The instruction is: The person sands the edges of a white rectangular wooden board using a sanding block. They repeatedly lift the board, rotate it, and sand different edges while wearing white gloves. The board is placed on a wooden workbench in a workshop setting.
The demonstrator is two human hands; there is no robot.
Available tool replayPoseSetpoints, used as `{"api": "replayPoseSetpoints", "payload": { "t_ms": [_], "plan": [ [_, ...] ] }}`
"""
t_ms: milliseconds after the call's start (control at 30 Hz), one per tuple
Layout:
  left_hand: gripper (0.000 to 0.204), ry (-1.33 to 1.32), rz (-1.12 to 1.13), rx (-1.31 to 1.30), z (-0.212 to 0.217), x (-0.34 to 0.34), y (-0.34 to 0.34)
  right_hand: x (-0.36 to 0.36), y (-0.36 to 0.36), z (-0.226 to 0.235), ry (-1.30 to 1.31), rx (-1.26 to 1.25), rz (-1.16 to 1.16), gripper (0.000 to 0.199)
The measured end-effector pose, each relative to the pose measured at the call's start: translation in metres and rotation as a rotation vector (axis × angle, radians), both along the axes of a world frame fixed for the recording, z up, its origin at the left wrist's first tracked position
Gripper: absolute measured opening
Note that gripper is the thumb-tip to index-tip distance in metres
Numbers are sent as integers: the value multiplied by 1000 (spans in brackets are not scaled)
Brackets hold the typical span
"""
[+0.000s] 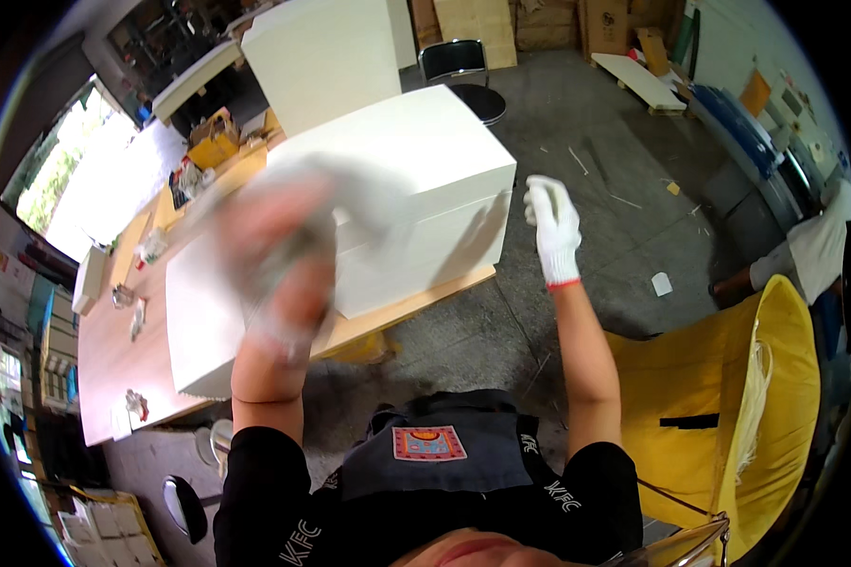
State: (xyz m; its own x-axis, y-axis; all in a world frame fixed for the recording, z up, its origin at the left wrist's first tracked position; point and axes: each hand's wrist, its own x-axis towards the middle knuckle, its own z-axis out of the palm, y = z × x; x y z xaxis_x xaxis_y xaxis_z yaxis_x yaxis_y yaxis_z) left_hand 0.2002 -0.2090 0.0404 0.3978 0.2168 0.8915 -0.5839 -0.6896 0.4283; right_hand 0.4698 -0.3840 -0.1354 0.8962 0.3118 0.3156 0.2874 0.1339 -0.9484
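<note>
My left hand [279, 222] is smeared by motion above the white block-like stack of boards [421, 250] on the table. A pale grey blur with pinkish patches surrounds it. Whether that is a glove, a cloth or both, I cannot make out, and its fingers do not show. Just off the stack's right end, over the floor, my right hand [552, 227] wears a white knitted glove with a red cuff. Its fingers are loosely bent, with nothing visible in them. A lower white panel [199, 317] lies left of the stack, partly behind my left arm.
The wooden table [113, 359] carries small tools and a yellow box [213, 142]. A tall white block [321, 66] and a black chair [468, 80] stand beyond. At my right is a large yellow fabric bag [700, 397]. Another person's leg [761, 269] shows at far right.
</note>
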Motion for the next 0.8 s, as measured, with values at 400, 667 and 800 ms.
{"api": "replayPoseSetpoints", "payload": {
  "t_ms": [400,667,800],
  "plan": [
    [34,1115,240,353,-41,172,65,51,33,85,-961,-858,-125,48],
    [30,881,3,226,-65,179,65,49,62,88,-520,-597,32,54],
    [32,897,-89,47,-70,179,69,34,61,85,-181,-449,79,56]
  ]
}}
